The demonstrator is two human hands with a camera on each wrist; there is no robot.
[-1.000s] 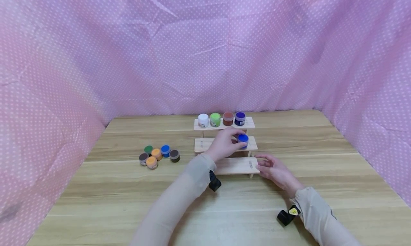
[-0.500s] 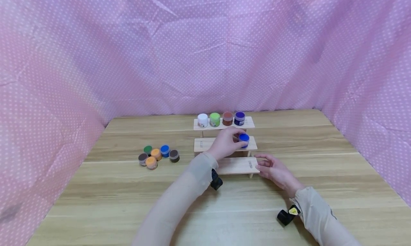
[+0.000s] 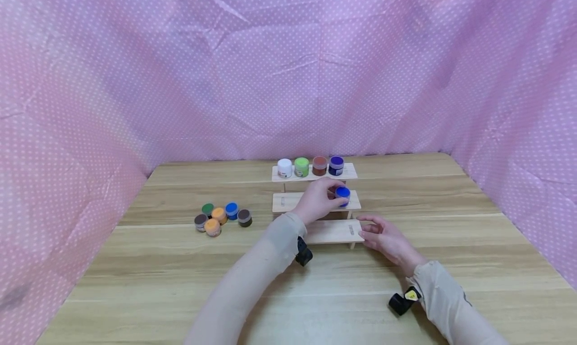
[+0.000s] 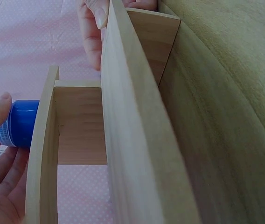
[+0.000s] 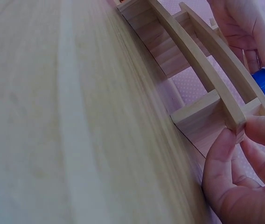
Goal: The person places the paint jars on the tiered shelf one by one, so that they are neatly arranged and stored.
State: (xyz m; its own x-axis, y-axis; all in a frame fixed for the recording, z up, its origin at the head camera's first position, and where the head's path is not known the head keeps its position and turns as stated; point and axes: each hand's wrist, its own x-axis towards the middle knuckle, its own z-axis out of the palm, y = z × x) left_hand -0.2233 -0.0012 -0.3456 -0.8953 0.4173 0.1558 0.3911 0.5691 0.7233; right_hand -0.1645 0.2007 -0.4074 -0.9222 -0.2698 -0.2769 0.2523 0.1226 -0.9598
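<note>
Jars [image 3: 219, 216], six of them, stand on the table [image 3: 149, 270] at far left. Further across, I have the left hand [image 3: 315, 202] pinching a blue jar [image 3: 343, 194], which seems seated towards the right end of the middle shelf [image 3: 287, 200]; I read this as the placing step, and would call next for a gentle release without nudging it. Rightmost, the right hand [image 3: 386, 241] pinches the end of the front shelf [image 3: 331, 232], I think to steady it.

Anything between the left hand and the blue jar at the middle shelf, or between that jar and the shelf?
Nothing visible. The left hand pinches the blue jar, and in the left wrist view no gap shows between jar and middle shelf. The right hand pinches the bottom shelf, out of the way.
</note>
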